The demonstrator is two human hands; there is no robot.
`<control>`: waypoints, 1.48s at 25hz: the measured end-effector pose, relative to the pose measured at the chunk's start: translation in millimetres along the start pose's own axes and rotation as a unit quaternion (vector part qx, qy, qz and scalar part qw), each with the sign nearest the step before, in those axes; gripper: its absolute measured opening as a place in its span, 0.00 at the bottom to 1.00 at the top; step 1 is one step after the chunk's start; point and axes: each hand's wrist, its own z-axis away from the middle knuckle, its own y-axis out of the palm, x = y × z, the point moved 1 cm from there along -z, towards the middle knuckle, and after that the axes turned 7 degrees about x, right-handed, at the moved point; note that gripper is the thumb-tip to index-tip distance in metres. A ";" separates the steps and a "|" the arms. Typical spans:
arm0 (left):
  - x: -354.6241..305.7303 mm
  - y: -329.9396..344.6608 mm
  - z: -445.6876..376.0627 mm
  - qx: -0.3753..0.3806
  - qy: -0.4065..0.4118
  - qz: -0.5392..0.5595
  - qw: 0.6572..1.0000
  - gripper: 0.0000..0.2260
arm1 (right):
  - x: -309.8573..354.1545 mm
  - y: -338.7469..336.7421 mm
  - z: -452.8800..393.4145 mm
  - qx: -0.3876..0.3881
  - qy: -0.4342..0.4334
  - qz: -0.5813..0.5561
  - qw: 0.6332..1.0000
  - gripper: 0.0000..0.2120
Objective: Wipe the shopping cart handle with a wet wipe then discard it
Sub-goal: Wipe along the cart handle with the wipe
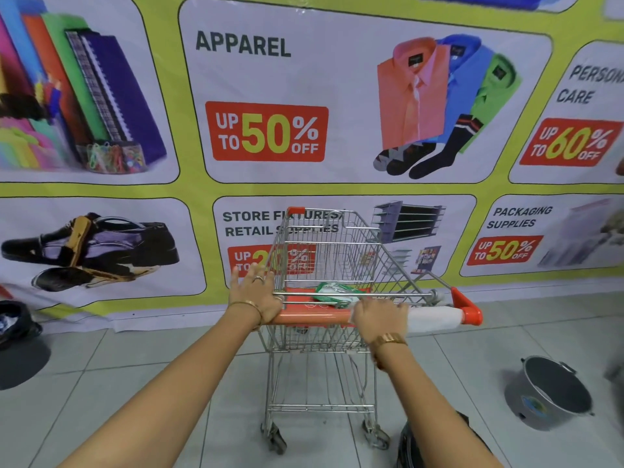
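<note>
A small wire shopping cart (324, 244) stands in front of me, facing a banner wall. Its orange handle (310, 318) runs across the middle of the view. My left hand (256, 292) rests its palm on the handle's left end with the fingers spread and pointing forward. My right hand (378, 314) is wrapped over the handle right of centre, pressing a white wet wipe (435, 317) that covers the handle out to the orange right end cap. A green and white pack of wipes (334, 292) lies on the cart's seat flap just behind the handle.
A grey bucket (548, 390) lies tilted on the tiled floor at the right. A black plastic bag (17, 322) sits by the wall at the left. Another black bag (415, 444) is at the bottom edge, beside the cart's right rear wheel.
</note>
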 end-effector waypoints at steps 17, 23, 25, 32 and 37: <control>-51.1 15.7 -6.2 -0.039 0.045 0.064 0.996 0.26 | -0.7 14.4 7.4 -0.069 -0.018 -0.050 0.996 0.14; -49.9 14.9 -3.1 -0.043 0.049 0.061 0.996 0.25 | -60.4 9.1 1.0 -0.084 0.030 -0.032 0.995 0.14; -56.1 14.2 -1.8 -0.042 0.052 0.060 0.996 0.25 | -39.6 8.5 -3.3 -0.086 0.058 -0.031 0.994 0.15; -42.8 16.4 -2.3 -0.042 0.060 0.064 0.995 0.25 | -43.6 14.4 10.8 -0.079 -0.048 -0.053 0.994 0.26; -51.4 14.0 -1.9 -0.044 0.056 0.053 0.996 0.25 | -38.5 12.5 2.1 -0.093 0.038 -0.042 0.994 0.20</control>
